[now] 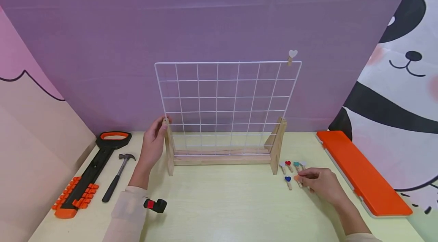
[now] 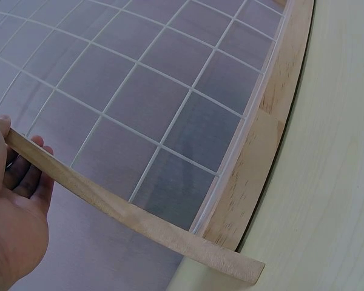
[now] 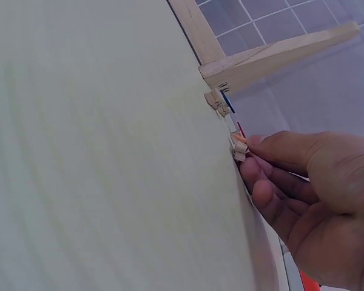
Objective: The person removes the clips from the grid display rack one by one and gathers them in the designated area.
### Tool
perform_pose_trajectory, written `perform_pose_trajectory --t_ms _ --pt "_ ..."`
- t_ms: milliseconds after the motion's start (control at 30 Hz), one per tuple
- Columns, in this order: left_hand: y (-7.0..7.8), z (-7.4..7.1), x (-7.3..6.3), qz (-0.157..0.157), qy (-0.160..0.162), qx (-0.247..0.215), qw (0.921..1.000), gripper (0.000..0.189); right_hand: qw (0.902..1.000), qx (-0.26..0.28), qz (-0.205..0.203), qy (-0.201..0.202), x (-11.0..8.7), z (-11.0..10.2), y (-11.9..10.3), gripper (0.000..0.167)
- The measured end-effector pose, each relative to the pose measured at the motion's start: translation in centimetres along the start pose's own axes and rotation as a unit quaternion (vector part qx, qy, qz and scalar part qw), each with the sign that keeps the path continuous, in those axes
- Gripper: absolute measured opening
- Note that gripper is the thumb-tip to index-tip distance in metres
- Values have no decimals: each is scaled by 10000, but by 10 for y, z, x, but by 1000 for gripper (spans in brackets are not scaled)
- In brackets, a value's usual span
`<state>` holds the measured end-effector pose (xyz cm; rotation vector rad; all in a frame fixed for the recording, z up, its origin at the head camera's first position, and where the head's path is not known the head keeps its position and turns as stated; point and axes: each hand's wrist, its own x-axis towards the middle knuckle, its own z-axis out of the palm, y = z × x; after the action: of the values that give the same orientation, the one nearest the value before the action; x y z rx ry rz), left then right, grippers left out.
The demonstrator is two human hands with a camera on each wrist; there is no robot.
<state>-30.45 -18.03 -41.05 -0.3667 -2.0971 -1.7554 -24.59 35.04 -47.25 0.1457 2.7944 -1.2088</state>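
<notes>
A white wire grid (image 1: 226, 97) stands upright in a wooden stand (image 1: 222, 160). My left hand (image 1: 153, 145) grips the top of the stand's left upright (image 2: 109, 203), its thumb in front and its fingers behind. At the right of the stand, my right hand (image 1: 323, 184) pinches a small wooden clothespin with an orange heart (image 1: 296, 178) between thumb and forefinger, low at the table. Close by lie clothespins with a blue heart (image 1: 288, 179), a red heart (image 1: 288, 163), a teal heart (image 1: 296, 164) and pale hearts. A white-heart clothespin (image 1: 292, 54) sits clipped on the grid's top right.
On the left lie a claw hammer (image 1: 118, 177) and a black tool with orange end and handle (image 1: 90, 171), several orange pieces along its sides. A long orange case (image 1: 364, 173) lies at the right. Behind the table (image 1: 222, 207) hangs a purple backdrop (image 1: 219, 25).
</notes>
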Motion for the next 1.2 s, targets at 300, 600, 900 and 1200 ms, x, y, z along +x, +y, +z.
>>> perform_pose_trajectory --t_ms 300,600,900,1200 --pt "-3 1 2 99 47 -45 9999 44 9999 89 0 -54 -1 -3 1 27" --pt "-2 1 1 -14 15 -2 10000 45 9995 296 -55 -113 0 -2 2 27" --pt "-2 0 1 -54 -5 38 10000 47 9981 570 16 -227 0 -5 4 30" --pt "-3 1 2 12 61 -75 10000 44 9958 808 -40 -426 1 -8 4 33"
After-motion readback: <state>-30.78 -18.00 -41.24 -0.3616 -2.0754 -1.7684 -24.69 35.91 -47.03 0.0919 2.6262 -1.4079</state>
